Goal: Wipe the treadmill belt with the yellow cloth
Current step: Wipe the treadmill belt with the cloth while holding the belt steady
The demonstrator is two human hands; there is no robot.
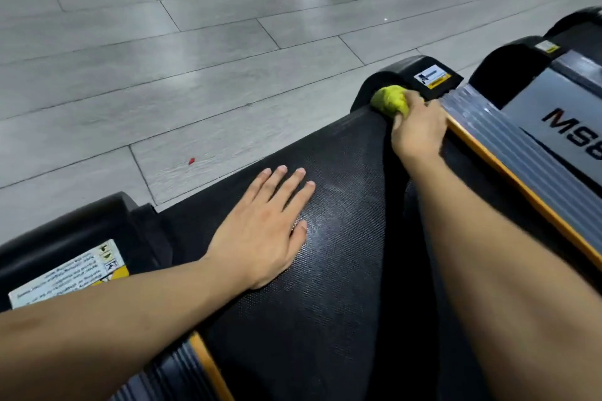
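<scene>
The black textured treadmill belt (342, 238) runs from the bottom of the view up to its rear end. My right hand (418, 130) is shut on the bunched yellow cloth (389, 101) and presses it at the belt's far right corner, against the black end cap (400, 73). My left hand (260, 231) lies flat on the belt near its left side, fingers spread, holding nothing.
Grey ribbed side rails with orange trim (508, 156) border the belt on both sides. A second treadmill (560, 98) stands at the right. Another black end cap with a warning label (68, 273) sits at the left. Grey plank floor (195, 58) lies beyond, with a small red scrap (191, 160).
</scene>
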